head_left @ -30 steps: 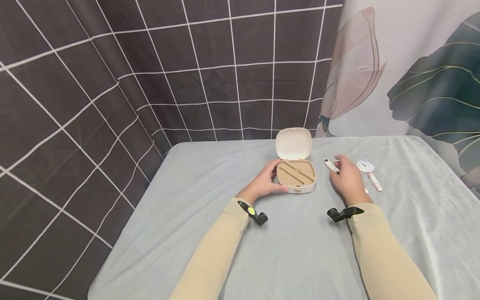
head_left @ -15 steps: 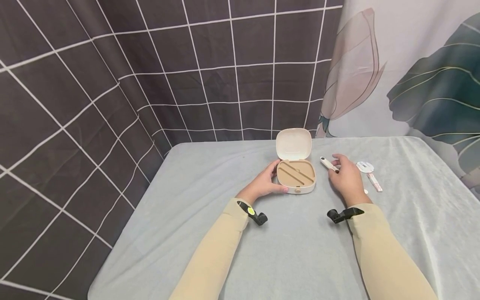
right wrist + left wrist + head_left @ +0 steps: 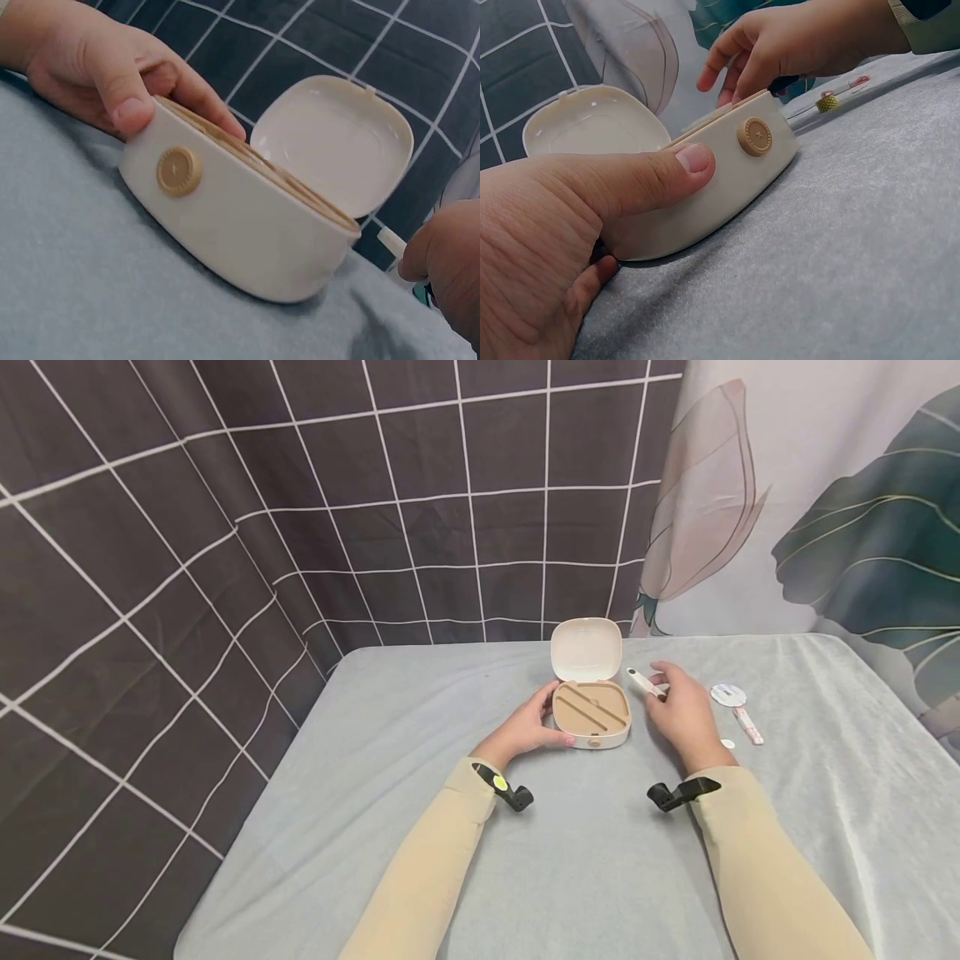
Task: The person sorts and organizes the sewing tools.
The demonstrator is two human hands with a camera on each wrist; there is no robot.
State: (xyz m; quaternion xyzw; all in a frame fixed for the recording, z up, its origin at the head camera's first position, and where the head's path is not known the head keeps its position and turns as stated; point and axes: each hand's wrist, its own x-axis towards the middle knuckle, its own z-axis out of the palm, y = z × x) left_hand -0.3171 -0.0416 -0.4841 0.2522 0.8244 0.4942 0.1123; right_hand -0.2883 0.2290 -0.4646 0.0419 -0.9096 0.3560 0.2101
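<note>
A white box (image 3: 600,741) with a tan inner tray (image 3: 581,706) stands on the cloth, its lid (image 3: 587,649) raised at the back. My left hand (image 3: 528,727) grips the box's left side, thumb on the front wall near a tan button-shaped clasp (image 3: 755,136). To the right of the box, my right hand (image 3: 684,714) pinches a slim white tool (image 3: 643,682) with a dark end. The tool points up and left toward the lid. Its exact kind cannot be told, and the fingers hide part of it.
A round white disc (image 3: 728,695), a pinkish patterned strip (image 3: 748,726) and a small white round piece (image 3: 727,744) lie right of my right hand. The grey cloth (image 3: 585,860) covers the table, and a dark gridded curtain (image 3: 420,527) hangs behind.
My right hand has moved left with the white tool, closer to the box. The left hand and the box stay where they were.
</note>
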